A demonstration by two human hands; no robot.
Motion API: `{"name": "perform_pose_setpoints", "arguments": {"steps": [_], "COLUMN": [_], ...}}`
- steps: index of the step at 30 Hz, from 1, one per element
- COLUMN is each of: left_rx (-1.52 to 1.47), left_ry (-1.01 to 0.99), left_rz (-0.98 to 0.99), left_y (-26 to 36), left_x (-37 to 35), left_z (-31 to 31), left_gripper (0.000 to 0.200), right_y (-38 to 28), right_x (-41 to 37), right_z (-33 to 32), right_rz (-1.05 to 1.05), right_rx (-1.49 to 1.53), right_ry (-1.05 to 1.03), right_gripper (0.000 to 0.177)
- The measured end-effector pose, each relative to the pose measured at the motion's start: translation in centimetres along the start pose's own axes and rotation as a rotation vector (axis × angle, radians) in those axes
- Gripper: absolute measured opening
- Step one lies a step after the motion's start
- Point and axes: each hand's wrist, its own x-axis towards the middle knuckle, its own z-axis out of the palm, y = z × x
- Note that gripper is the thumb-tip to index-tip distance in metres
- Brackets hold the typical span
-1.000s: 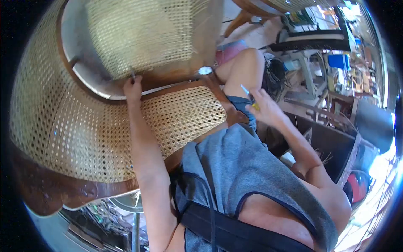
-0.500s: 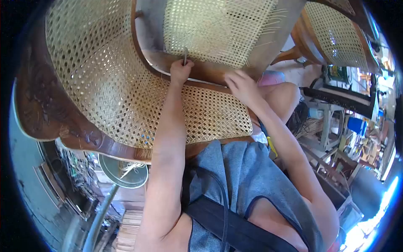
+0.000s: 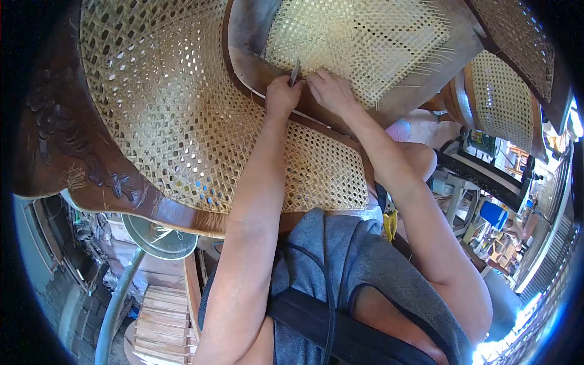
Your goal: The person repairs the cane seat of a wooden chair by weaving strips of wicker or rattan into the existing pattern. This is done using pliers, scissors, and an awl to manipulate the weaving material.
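My left hand is closed round a thin pointed metal tool, its tip up beside the edge of a woven cane panel. Just right of it, my right hand rests at the lower edge of that panel, fingers bent; whether it pinches a strand is too small to tell. The panel lies on a brown wooden frame, with loose strand ends along its right side. Under my forearms spreads a larger cane surface set in a carved dark wood frame.
A round metal bowl with pale strips is at the lower left, near slatted wood. Another cane-backed chair stands at the right. Beyond it are a black frame and a blue container.
My right hand has moved left and up onto the panel's edge, closer to my left hand. My left hand still holds the tool. The whole view has shifted and turned slightly.
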Motion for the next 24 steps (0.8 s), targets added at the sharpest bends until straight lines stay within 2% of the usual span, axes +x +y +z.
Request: {"name": "perform_pose_setpoints", "arguments": {"steps": [5, 8, 10, 13, 17, 19, 21, 24], "left_rx": [0.097, 0.085, 0.050, 0.060, 0.081, 0.056, 0.057, 0.074], "left_ry": [0.040, 0.022, 0.091, 0.101, 0.087, -0.038, 0.005, 0.053], "left_rz": [-0.001, -0.011, 0.067, 0.059, 0.072, -0.047, -0.006, 0.045], "left_y": [0.5, -0.4, -1.3, -1.7, -1.9, -1.0, -1.4, -1.9], "left_x": [-0.2, 0.1, 0.5, 0.6, 1.0, 0.9, 1.0, 1.0], "left_z": [-0.2, 0.3, 0.7, 1.1, 1.1, 0.4, 0.7, 1.1], "left_gripper": [0.039, 0.035, 0.034, 0.030, 0.031, 0.031, 0.032, 0.033], "right_y": [-0.3, -0.6, -1.1, -1.7, -2.4, -2.6, -2.7, -2.2], "right_x": [0.6, 0.9, 1.4, 1.8, 2.4, 2.5, 2.8, 3.3], "right_z": [-1.1, -1.2, -1.4, -1.9, -1.8, -1.5, -1.5, -2.1], "right_rz": [0.005, 0.042, 0.064, 0.094, 0.137, 0.160, 0.182, 0.296], "right_rx": [0.044, 0.053, 0.030, -0.001, -0.045, -0.048, -0.046, 0.106], "right_ry": [-0.111, -0.144, -0.162, -0.206, -0.296, -0.271, -0.247, -0.288], "right_gripper": [0.015, 0.015, 0.016, 0.019, 0.022, 0.020, 0.019, 0.016]}}
